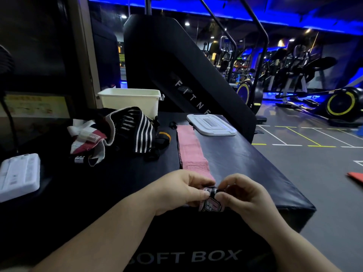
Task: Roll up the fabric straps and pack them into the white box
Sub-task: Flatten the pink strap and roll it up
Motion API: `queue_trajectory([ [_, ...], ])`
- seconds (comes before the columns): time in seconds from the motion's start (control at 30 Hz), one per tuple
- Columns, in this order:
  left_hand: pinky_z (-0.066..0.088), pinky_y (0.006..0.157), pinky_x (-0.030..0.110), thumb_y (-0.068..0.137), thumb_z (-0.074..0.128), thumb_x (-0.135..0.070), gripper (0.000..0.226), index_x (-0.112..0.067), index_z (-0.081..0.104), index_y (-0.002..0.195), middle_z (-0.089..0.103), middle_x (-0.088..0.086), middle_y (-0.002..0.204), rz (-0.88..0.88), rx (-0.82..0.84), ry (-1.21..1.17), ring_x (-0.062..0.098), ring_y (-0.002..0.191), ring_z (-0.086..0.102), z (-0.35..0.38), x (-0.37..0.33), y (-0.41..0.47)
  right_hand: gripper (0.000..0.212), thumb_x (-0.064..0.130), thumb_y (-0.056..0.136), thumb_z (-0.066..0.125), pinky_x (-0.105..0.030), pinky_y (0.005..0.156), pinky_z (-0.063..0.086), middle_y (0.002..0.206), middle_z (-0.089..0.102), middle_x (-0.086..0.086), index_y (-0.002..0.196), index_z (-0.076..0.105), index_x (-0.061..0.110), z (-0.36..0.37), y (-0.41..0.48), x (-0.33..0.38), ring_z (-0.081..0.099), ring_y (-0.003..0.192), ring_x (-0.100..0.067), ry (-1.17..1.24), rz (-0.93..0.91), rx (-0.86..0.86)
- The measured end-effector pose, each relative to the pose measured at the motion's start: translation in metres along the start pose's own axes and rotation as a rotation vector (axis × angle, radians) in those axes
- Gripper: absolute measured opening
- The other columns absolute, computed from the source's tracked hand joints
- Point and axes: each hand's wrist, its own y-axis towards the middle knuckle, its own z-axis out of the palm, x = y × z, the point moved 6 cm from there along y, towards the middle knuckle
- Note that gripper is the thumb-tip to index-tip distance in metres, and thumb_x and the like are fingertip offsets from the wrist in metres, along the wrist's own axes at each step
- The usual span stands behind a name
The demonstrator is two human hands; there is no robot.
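The pink strap (191,152) lay flat on the black counter (245,163); its long axis ran from a point just on the near side of the white box (129,102) straight back toward the person. Its near end, coiled into a small start with a printed label showing, sat at the counter edge farthest from the white box; there the left hand (184,190) and the right hand (241,195) met, each grip pinching that coil between thumb and fingers, left on its left side, right on its right; neither grip was spread. The unrolled length thus lay directly ahead of both grips, toward the white box, and both hands looked equally near to it; I judged the next turn would have to carry the coil forward along that axis with its edges kept square, or it would cone. A heap of striped straps (125,130) lay against the near side of the white box; the lid (211,124) lay to the box's right, beside the strap's far end; the box stood open, its inside hidden.
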Motion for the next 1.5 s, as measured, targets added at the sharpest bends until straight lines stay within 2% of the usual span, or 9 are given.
queue_trajectory([
  [0.1,0.049,0.064,0.020,0.090,0.063,-0.002,0.033,-0.021,0.060,0.117,0.059,-0.002,0.077,-0.037,-0.076,-0.049,0.011,0.069,0.055,-0.004,0.002,0.000,0.038,0.064,0.060,0.079,-0.037,0.069,0.050,0.085,0.066,0.003,0.082,0.072,0.035,-0.001,0.001,0.000,0.063,0.073,-0.021,-0.037,-0.041,0.042],
  [0.2,0.048,0.061,0.022,0.088,0.066,-0.003,0.030,-0.015,0.057,0.113,0.054,0.002,0.074,-0.066,-0.133,-0.089,0.014,0.067,0.052,-0.009,0.005,0.000,0.043,0.060,0.059,0.082,-0.027,0.071,0.053,0.094,0.067,0.011,0.093,0.071,0.037,-0.001,0.001,0.003,0.065,0.080,-0.014,-0.116,-0.094,0.113],
  [0.4,0.049,0.063,0.022,0.084,0.073,-0.013,0.006,-0.014,0.068,0.086,0.063,0.002,0.074,-0.049,-0.113,0.035,0.009,0.063,0.057,-0.009,0.001,-0.002,0.028,0.050,0.060,0.077,-0.026,0.063,0.052,0.077,0.070,0.013,0.087,0.070,0.047,-0.001,0.003,0.006,0.064,0.066,-0.011,-0.253,-0.129,0.088],
  [0.57,0.050,0.074,0.024,0.080,0.077,-0.025,0.009,-0.019,0.075,0.086,0.072,-0.005,0.077,-0.009,-0.111,0.301,0.004,0.072,0.062,-0.014,-0.004,-0.006,0.022,0.052,0.061,0.073,-0.023,0.058,0.047,0.070,0.068,0.011,0.081,0.072,0.042,0.002,0.004,0.004,0.061,0.062,-0.009,-0.253,-0.102,0.101],
  [0.77,0.043,0.060,0.022,0.084,0.073,-0.021,0.007,-0.017,0.072,0.078,0.063,0.004,0.071,-0.076,-0.098,0.162,0.015,0.068,0.054,-0.010,0.002,-0.002,0.029,0.048,0.064,0.076,-0.025,0.065,0.051,0.083,0.066,0.011,0.091,0.067,0.043,0.002,0.006,0.000,0.062,0.071,-0.012,-0.260,-0.147,0.103],
  [0.83,0.042,0.054,0.017,0.085,0.072,-0.018,0.008,-0.017,0.070,0.077,0.061,0.000,0.065,-0.085,-0.107,0.135,0.011,0.061,0.052,-0.010,0.003,-0.002,0.038,0.038,0.063,0.082,-0.030,0.069,0.053,0.091,0.065,0.007,0.097,0.066,0.039,0.001,0.006,0.000,0.064,0.076,-0.016,-0.202,-0.173,0.124],
  [1.0,0.038,0.045,0.014,0.085,0.072,-0.014,0.012,-0.013,0.060,0.086,0.056,-0.003,0.062,-0.107,-0.152,0.054,0.004,0.049,0.050,-0.013,0.006,0.001,0.046,0.026,0.059,0.090,-0.020,0.069,0.051,0.099,0.065,0.013,0.098,0.068,0.035,0.004,0.007,-0.001,0.063,0.081,-0.011,-0.331,-0.288,0.179],
  [1.33,0.047,0.066,0.020,0.068,0.086,-0.037,0.023,-0.025,0.071,0.082,0.071,-0.001,0.079,-0.022,-0.176,0.402,0.002,0.064,0.058,-0.024,0.003,-0.001,0.028,0.048,0.067,0.076,-0.030,0.068,0.052,0.087,0.070,0.017,0.094,0.067,0.049,0.005,0.008,-0.005,0.066,0.078,-0.006,-0.390,-0.250,0.146],
  [1.5,0.047,0.063,0.021,0.071,0.084,-0.030,0.018,-0.023,0.070,0.081,0.071,-0.004,0.074,0.018,-0.197,0.454,0.002,0.063,0.060,-0.023,0.002,0.000,0.025,0.048,0.072,0.071,-0.018,0.066,0.049,0.086,0.069,0.018,0.096,0.066,0.042,0.007,0.010,-0.008,0.064,0.074,-0.002,-0.396,-0.258,0.151],
])
